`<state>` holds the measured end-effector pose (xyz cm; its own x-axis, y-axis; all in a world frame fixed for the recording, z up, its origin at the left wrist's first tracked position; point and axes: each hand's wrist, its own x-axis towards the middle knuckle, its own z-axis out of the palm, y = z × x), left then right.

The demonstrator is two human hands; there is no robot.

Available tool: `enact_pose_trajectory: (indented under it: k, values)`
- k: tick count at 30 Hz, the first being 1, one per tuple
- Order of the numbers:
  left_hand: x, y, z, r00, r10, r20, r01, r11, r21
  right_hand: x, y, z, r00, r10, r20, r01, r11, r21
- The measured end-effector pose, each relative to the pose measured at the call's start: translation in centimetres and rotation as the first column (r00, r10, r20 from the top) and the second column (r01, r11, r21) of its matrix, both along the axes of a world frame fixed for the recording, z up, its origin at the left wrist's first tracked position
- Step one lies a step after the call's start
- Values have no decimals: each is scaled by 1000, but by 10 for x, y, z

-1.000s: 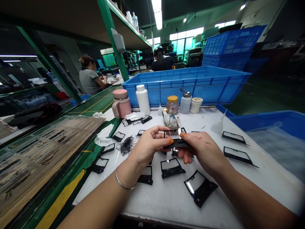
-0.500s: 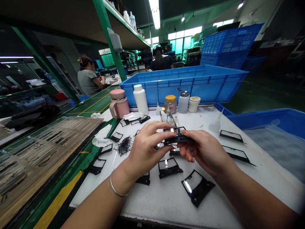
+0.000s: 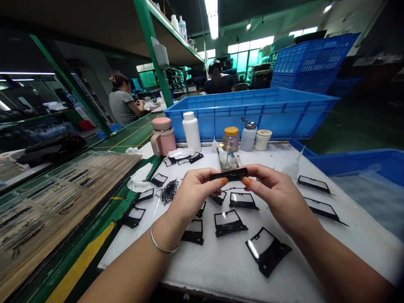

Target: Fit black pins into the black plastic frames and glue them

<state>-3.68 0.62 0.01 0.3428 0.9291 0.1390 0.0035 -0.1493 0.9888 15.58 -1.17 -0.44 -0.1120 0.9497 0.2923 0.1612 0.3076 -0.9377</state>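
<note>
A black plastic frame part (image 3: 232, 174) is held up edge-on above the white work board (image 3: 217, 269). My left hand (image 3: 197, 189) pinches its left end between thumb and fingers. At the other end my right hand (image 3: 268, 185) grips it the same way, thumb on the near side. Below lie several similar black frames with clear windows, one of them (image 3: 230, 223) just under the hands and another (image 3: 268, 252) nearer the front. A tangle of thin black strips (image 3: 168, 191) rests left of my left hand.
Behind the hands stand a small tray of bottles (image 3: 227, 160), a pink mug (image 3: 163, 136), a white bottle (image 3: 191, 132) and a pump bottle (image 3: 248, 136). A large blue crate (image 3: 252, 111) closes off the back. Wooden trays (image 3: 63, 202) lie left; a co-worker (image 3: 121, 101) sits beyond.
The black frame has been tipped from showing its window to edge-on. My left fingers, earlier spread over it, now pinch its end. The view has shifted slightly left.
</note>
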Motion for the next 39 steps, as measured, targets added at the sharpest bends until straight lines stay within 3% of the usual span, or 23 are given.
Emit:
enact_pose_trajectory:
  k: [7, 12, 26, 39]
  values:
    - [4, 2, -4, 994, -66, 89, 80, 984, -161, -2, 2, -2, 992, 127, 20, -127, 992, -23]
    - [0, 3, -4, 992, -101, 75, 112, 981, -157, -1, 4, -6, 990, 139, -30, -142, 984, -103]
    - [3, 7, -9, 993, -64, 103, 79, 986, -147, -3, 8, -14, 968, 152, -198, -199, 950, -242]
    - [5, 6, -6, 993, -70, 91, 86, 978, -188, -10, 3, -10, 881, 180, -438, -333, 893, -303]
